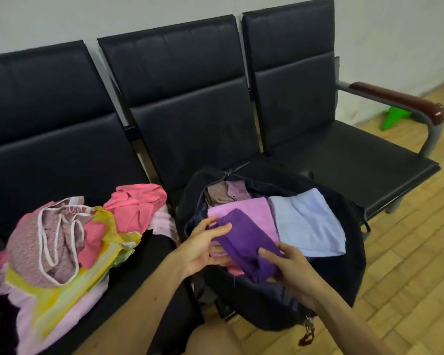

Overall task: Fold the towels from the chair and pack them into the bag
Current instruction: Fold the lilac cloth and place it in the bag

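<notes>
Both hands grasp folded dark purple towel (244, 242) over open black fabric bag (344, 272): left hand (203, 248) fingers at nine o'clock, right hand (290, 265) at five

Dim, even indoor light; soft blur; wide-angle edge bending.

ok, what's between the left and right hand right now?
The dark purple towel: left hand and right hand both hold it over the open bag. Head view shows it.
</notes>
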